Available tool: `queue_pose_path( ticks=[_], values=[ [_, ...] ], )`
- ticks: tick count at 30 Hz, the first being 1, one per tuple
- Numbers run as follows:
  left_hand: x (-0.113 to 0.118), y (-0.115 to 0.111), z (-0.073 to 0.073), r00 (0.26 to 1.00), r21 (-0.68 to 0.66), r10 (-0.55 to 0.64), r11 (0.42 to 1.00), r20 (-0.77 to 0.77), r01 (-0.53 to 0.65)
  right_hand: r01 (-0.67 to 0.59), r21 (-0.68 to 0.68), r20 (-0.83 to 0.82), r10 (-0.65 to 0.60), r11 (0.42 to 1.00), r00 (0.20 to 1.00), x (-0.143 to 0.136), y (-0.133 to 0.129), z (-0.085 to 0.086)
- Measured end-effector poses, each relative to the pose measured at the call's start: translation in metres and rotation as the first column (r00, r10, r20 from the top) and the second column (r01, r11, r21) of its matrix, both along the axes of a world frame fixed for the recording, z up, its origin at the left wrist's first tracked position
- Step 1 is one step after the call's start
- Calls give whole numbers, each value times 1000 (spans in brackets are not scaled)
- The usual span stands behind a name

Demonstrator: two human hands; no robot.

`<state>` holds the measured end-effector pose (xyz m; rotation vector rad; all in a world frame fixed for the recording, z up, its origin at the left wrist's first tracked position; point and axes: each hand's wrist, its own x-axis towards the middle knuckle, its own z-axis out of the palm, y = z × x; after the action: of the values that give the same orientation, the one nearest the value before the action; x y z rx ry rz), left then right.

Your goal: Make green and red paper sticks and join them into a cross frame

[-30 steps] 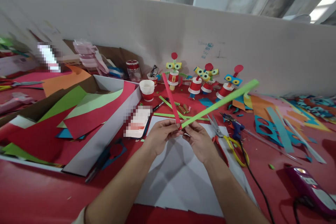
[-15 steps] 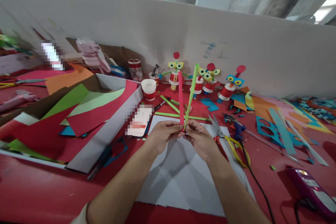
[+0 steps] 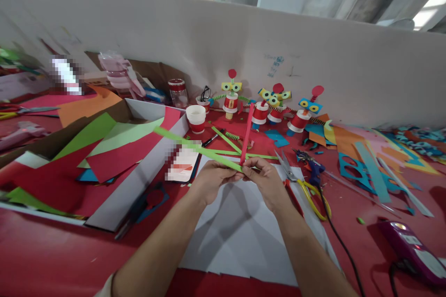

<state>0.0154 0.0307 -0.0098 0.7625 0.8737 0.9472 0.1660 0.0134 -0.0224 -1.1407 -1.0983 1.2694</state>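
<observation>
Over a white sheet (image 3: pixel 244 232), both my hands pinch the joined lower ends of two paper strips. My left hand (image 3: pixel 218 178) is closed on the green strip (image 3: pixel 198 149), which reaches out to the upper left past a phone. The red strip (image 3: pixel 247 132) stands nearly upright from the join, its base between the fingertips of my right hand (image 3: pixel 261 174). Just where the strips cross is partly hidden by my fingers. More green strips (image 3: pixel 226 139) lie on the table behind my hands.
Yellow-handled scissors (image 3: pixel 304 188) and a blue glue gun (image 3: pixel 315 171) lie to the right. A box of coloured paper (image 3: pixel 139 181) stands left. Paper-cup figures (image 3: pixel 299 120) line the wall, near stacked cups (image 3: pixel 196 118). A purple device (image 3: pixel 411 246) sits front right.
The green strip has swung down from upright to the left. The red strip has tilted slightly right. Both hands have stayed nearly in place, still pinching.
</observation>
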Motion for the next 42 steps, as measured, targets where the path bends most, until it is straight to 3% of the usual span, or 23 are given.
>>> queue_pose_path(
  ticks=[18,24,26,30,32,36,42],
  values=[
    [10,-5,-4,996,98,61,993,66,-67,83,129,59,-91,988,994,-1,-1,-6],
    [13,-3,-5,983,37,183,982,9,-183,100,-29,-57,-102,995,993,-6,-2,-4],
    [12,-2,-5,978,76,208,976,-18,-206,54,-36,34,-53,998,998,-7,-3,-4],
    [8,-2,-6,956,176,265,954,-123,-242,-28,106,358,-12,994,934,-6,-4,-10],
    [7,-2,-6,951,190,269,952,-156,-238,-39,129,409,-17,991,912,-7,-4,-15],
    [7,-2,-4,943,182,277,953,-186,-244,-44,107,383,0,993,924,-8,-4,-19],
    [5,0,-5,968,149,221,968,-120,-203,-42,48,203,32,998,979,-11,-6,-13]
  ],
)
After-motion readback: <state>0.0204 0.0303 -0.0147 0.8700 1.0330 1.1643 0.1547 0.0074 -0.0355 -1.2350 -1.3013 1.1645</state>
